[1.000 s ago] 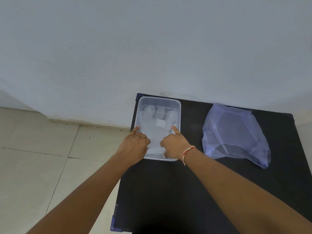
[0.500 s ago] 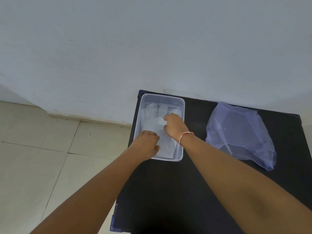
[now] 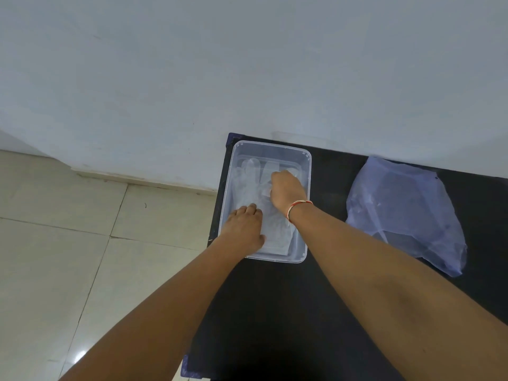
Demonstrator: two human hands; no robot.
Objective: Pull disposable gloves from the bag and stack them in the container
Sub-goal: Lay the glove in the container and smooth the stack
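Both hands are lying inside the container: left hand fingers together, pressing flat on the gloves; right hand fingers curling beyond them, grip unclear.

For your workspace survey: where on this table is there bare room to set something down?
Bare black table lies in front of the container, and in the strip between it and the bag. The container is crowded: gloves and both hands.

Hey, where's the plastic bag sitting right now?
In the head view, the bluish plastic bag lies on the black table near its far right side, by the wall, to the right of the clear container and apart from it.
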